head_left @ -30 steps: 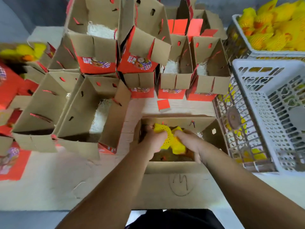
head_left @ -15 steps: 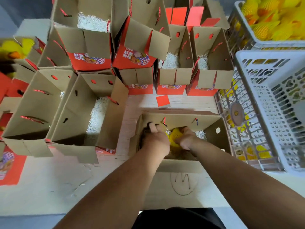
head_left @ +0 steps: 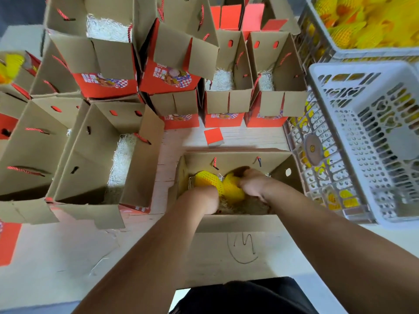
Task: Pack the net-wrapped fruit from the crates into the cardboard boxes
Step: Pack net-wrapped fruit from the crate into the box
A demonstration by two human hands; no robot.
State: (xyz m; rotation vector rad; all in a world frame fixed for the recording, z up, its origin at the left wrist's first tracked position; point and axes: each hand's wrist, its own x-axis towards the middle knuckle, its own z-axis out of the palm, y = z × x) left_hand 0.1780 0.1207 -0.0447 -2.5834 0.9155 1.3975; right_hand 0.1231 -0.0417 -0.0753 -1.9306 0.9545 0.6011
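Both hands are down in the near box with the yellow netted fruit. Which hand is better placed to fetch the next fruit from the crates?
Probably the right hand. The crate of netted fruit stands on its side of the near box. The left hand would have to cross over.

we take this for a fruit packing room, a small warehouse or shop back room rather than a home. many open cardboard boxes (head_left: 108, 64) with red printed sides and rope handles stand crowded on a pale work table (head_left: 56, 252), most lined with white shredded paper (head_left: 122, 159). at the right, white plastic crates (head_left: 362, 123) are stacked, one heaped with fruit in yellow foam nets (head_left: 371, 21).
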